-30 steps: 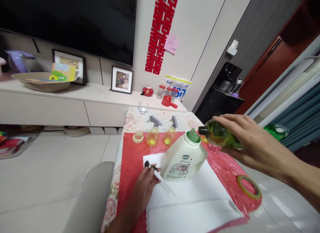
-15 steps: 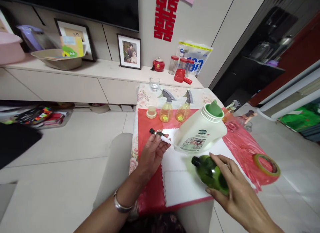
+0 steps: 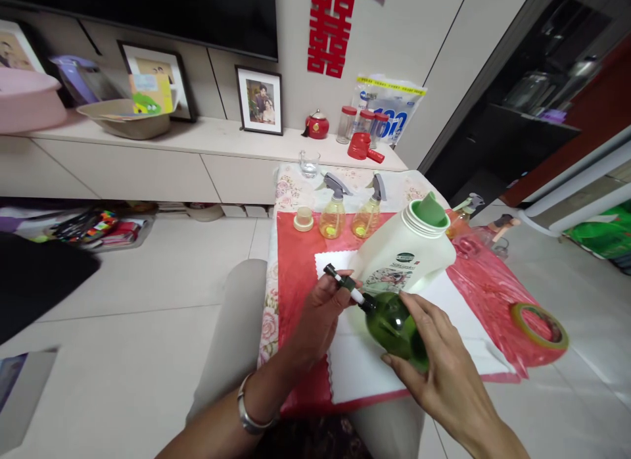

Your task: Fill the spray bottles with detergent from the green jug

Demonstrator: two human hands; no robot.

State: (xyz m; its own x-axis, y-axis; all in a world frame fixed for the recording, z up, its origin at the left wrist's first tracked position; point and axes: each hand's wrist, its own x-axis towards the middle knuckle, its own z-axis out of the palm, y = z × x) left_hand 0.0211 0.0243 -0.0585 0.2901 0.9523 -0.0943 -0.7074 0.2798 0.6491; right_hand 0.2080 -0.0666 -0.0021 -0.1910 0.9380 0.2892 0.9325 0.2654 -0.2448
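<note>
My left hand (image 3: 325, 308) is closed around a pump head (image 3: 346, 282), black with a white stem. The stem's lower end meets the black neck of a dark green bottle (image 3: 392, 324); whether it is inside the mouth I cannot tell. Wrapped round the base of that bottle is my right hand (image 3: 438, 360), holding it tilted with its neck toward the left. Just behind them stands a large cream detergent jug (image 3: 397, 248) with a green funnel-like piece (image 3: 430, 210) in its open mouth. A white cloth (image 3: 365, 380) lies beneath.
Two yellowish spray bottles (image 3: 332, 216) and a cream cap (image 3: 303, 219) stand at the back of the red-covered table. More spray bottles (image 3: 463, 212) are behind the jug. A roll of tape (image 3: 517, 314) lies on red plastic at right. A glass cup (image 3: 309, 163) sits at the far edge.
The pump head and the green bottle have come together, the stem's end now at the bottle's neck. My right hand has brought the bottle left and slightly up; my left hand has moved right.
</note>
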